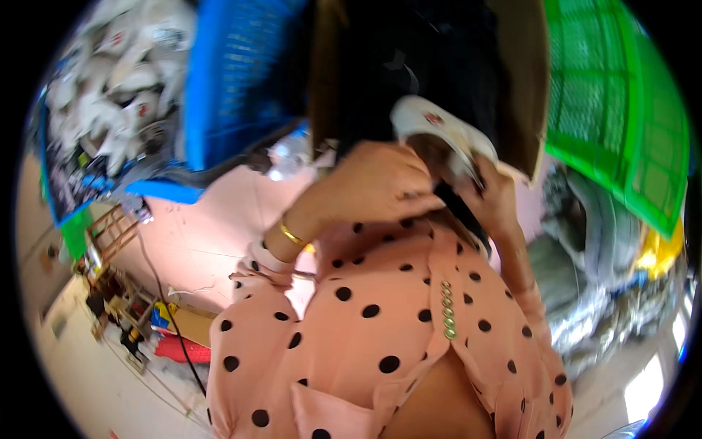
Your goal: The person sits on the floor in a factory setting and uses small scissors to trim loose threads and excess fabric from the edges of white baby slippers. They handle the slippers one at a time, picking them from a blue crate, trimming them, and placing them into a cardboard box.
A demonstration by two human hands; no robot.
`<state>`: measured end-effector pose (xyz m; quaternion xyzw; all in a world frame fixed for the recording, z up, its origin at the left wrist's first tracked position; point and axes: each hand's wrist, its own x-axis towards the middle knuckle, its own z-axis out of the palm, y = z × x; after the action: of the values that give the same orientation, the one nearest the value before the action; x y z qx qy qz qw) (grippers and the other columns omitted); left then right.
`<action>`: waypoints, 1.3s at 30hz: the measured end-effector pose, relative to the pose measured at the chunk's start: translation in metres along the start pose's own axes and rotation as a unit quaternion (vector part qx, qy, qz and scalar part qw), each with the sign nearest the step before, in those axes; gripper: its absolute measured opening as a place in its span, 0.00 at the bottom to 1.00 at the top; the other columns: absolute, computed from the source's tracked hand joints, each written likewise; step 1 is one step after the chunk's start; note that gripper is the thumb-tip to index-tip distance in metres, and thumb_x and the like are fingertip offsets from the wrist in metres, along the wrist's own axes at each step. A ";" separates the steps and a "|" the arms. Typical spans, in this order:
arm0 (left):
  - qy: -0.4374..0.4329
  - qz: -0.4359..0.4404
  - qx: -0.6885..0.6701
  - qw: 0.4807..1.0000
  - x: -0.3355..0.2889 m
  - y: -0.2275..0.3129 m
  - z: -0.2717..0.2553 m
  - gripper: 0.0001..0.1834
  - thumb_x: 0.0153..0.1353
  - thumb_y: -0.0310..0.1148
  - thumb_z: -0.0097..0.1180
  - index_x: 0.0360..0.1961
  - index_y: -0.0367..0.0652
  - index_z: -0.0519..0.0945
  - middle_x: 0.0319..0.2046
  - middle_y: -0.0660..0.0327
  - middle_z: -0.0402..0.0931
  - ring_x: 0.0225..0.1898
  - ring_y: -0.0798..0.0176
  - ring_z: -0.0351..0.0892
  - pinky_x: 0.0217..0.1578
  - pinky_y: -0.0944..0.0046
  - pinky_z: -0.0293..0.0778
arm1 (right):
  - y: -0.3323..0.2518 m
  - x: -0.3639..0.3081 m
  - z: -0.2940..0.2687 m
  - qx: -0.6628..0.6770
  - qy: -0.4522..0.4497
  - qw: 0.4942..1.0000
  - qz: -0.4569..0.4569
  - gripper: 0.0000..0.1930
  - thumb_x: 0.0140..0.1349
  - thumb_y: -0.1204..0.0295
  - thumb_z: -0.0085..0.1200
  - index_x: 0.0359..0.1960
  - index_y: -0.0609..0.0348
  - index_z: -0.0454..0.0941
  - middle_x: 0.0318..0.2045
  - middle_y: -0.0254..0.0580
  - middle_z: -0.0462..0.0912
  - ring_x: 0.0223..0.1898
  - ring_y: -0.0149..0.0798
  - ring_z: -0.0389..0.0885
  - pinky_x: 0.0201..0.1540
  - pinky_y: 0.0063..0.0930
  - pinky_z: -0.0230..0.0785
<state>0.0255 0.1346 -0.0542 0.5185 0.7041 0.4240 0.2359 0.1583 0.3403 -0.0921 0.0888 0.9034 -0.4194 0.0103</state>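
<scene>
Close to my chest is a white rounded fabric piece (453, 128), shaped much like a cap, with a small red mark and a dark inner side. My right hand (493, 194) grips its right edge, fingers closed. A dark strip (459, 208) hangs below, between the hands. My left hand (384, 179), with a gold bangle at the wrist, is curled at the piece's lower left side. Its fingertips are pinched together and blurred, so what they hold cannot be made out. Just beyond is a cardboard box (525, 80) with black material (409, 51) inside.
A blue plastic crate (234, 80) stands left of the box, a green one (607, 95) to the right. Farther left is a heap of similar white pieces (124, 80). Grey bundles (599, 227) and clear plastic wrap (614, 314) lie on the right. A dark cable (172, 314) runs along the left.
</scene>
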 end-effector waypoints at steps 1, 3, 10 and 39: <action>0.008 -0.016 -0.069 0.997 0.002 0.010 -0.013 0.08 0.51 0.31 0.68 0.21 0.41 0.81 0.21 0.62 0.79 0.24 0.58 0.77 0.26 0.63 0.72 | -0.006 0.002 -0.005 0.009 -0.018 1.000 0.011 0.15 0.55 0.76 0.57 0.45 0.60 0.76 0.24 0.47 0.77 0.21 0.42 0.79 0.26 0.30 0.70; 0.128 0.004 -0.120 0.985 0.004 0.032 -0.041 0.10 0.55 0.36 0.66 0.21 0.43 0.81 0.18 0.61 0.74 0.21 0.56 0.74 0.22 0.62 0.69 | -0.013 0.003 -0.024 0.282 -0.038 0.943 0.174 0.11 0.61 0.77 0.52 0.45 0.65 0.76 0.27 0.34 0.81 0.25 0.26 0.80 0.27 0.22 0.71; 0.477 -0.094 0.185 0.854 -0.054 0.071 -0.160 0.03 0.54 0.22 0.63 0.30 0.40 0.84 0.27 0.57 0.83 0.27 0.57 0.81 0.27 0.65 0.74 | -0.020 0.049 -0.183 0.494 0.472 0.725 0.085 0.17 0.73 0.61 0.42 0.47 0.63 0.74 0.24 0.31 0.70 0.18 0.23 0.53 0.20 0.18 0.45; 0.584 -0.157 0.523 0.600 -0.110 0.058 -0.275 0.08 0.68 0.33 0.53 0.40 0.40 0.78 0.22 0.49 0.78 0.21 0.44 0.77 0.21 0.55 0.71 | -0.059 0.048 -0.038 0.302 0.090 0.943 0.107 0.07 0.72 0.72 0.47 0.38 0.61 0.76 0.23 0.26 0.71 0.22 0.18 0.64 0.24 0.12 0.52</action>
<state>-0.1171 -0.0586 0.1285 0.0765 0.8636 0.1518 -0.4746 0.1031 0.3390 -0.0277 0.2210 0.7170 -0.6590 -0.0539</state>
